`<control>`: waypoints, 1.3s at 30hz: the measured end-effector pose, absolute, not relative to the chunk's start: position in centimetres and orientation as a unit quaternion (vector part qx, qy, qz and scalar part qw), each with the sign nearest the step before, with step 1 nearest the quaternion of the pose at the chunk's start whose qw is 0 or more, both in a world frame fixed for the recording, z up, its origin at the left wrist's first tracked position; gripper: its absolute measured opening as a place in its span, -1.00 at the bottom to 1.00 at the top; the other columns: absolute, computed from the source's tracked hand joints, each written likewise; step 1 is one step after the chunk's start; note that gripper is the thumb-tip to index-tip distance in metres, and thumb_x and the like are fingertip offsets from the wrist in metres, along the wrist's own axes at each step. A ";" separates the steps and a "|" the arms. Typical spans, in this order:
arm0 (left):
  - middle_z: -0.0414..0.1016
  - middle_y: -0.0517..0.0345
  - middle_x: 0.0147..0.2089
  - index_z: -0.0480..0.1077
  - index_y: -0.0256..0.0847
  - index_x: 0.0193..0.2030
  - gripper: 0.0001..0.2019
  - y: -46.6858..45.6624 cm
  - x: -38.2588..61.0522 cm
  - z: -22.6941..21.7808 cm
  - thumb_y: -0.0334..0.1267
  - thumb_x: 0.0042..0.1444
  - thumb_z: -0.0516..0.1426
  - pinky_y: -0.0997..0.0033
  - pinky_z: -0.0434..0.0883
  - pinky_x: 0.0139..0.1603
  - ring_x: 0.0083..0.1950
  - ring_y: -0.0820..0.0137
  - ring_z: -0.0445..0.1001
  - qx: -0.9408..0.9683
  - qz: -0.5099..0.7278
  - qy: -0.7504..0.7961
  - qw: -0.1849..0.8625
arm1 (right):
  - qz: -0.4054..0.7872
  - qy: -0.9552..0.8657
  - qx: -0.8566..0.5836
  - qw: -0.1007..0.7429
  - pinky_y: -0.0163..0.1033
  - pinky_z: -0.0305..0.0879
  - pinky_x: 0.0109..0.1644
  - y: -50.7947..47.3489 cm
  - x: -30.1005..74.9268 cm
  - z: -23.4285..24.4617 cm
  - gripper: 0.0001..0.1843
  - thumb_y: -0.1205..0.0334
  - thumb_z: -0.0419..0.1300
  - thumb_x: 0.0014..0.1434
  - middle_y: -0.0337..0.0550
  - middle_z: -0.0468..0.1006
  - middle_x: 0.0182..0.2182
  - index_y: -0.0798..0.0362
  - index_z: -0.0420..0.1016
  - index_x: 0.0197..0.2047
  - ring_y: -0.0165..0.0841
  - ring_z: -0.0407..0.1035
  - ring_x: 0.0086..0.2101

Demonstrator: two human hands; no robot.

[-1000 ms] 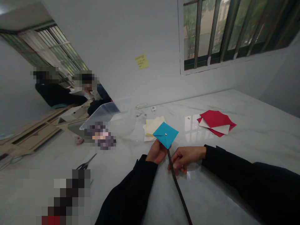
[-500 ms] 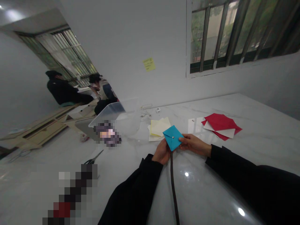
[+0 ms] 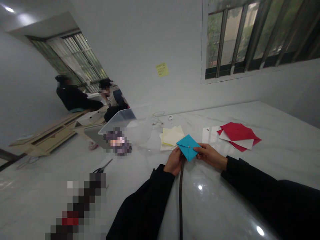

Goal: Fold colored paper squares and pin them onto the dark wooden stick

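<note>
A small bright blue folded envelope (image 3: 185, 154) is held up over the marble-patterned table, its flaps meeting at a small shiny stud. My left hand (image 3: 173, 163) is closed on its lower left edge, with the fingers partly hidden behind it. My right hand (image 3: 212, 156) pinches the right corner, thumb on the front face. From beneath the envelope a dark brown strap (image 3: 181, 196) runs down toward me; where its upper end goes is hidden. Just behind the envelope lie cream and yellow paper sheets (image 3: 172, 136).
Red sheets (image 3: 237, 130) with a white sheet (image 3: 243, 142) lie to the right. A clear plastic bin (image 3: 141, 131) stands left of the papers, and scissors (image 3: 99, 170) lie nearer me. A sticky note (image 3: 162, 69) is on the wall. Two people sit far left.
The view has shifted slightly, moving most things a little right in the picture. The envelope stays in both hands and the strap now hangs more nearly straight.
</note>
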State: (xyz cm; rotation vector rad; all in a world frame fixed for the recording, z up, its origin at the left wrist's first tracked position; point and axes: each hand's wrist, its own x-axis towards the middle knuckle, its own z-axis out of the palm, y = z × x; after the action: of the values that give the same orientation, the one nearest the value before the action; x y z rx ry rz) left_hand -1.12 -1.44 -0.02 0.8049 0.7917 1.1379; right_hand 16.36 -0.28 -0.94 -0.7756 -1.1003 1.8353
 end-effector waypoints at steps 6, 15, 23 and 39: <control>0.60 0.02 -0.16 0.55 -0.23 -0.20 -0.78 -1.0 -2.0 0.6 -0.28 -0.03 0.30 0.30 0.38 0.02 -0.09 0.22 0.51 0.483 0.561 0.452 0.499 | 0.660 -0.457 -0.347 0.484 -0.30 0.21 -0.37 -0.1 16.2 -1.3 -0.59 -0.01 0.37 -0.02 -0.22 0.42 -0.42 0.12 0.50 -0.21 -0.45 0.22 -0.48; 0.53 0.00 0.05 0.52 -0.20 -0.07 -0.69 -1.9 -1.4 1.8 -0.08 0.12 0.21 0.31 0.30 0.16 0.17 0.22 0.39 0.488 0.624 0.420 0.443 | 0.533 -0.524 -0.408 0.524 -0.28 0.18 -0.42 -0.2 16.2 -2.3 -0.55 -0.10 0.27 0.09 -0.23 0.44 -0.47 0.11 0.48 -0.15 -0.40 0.24 -0.50; 0.60 -0.04 -0.10 0.53 -0.27 -0.13 -0.62 -1.3 -1.1 0.4 -0.11 -0.07 0.34 0.26 0.43 -0.03 -0.12 0.25 0.54 0.461 0.551 0.438 0.540 | 0.495 -0.593 -0.409 0.487 -0.26 0.19 -0.39 -1.0 16.4 -1.0 -0.62 -0.09 0.23 0.12 -0.26 0.42 -0.55 0.10 0.47 -0.29 -0.38 0.29 -0.50; 0.62 -0.04 -0.15 0.55 -0.30 -0.17 -0.62 -1.5 -1.2 0.3 -0.15 -0.14 0.37 0.26 0.46 -0.07 -0.17 0.24 0.56 0.427 0.559 0.446 0.553 | 0.500 -0.608 -0.388 0.479 -0.23 0.32 -0.35 -1.2 16.0 -1.3 -0.61 -0.06 0.25 0.11 -0.18 0.49 -0.39 0.07 0.43 -0.15 -0.33 0.36 -0.41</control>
State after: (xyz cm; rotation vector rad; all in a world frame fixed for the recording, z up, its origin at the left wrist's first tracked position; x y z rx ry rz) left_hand -1.18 -1.51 0.32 1.0103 1.0556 1.3220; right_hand 16.04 -1.22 -1.34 -0.9466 -1.4854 1.2213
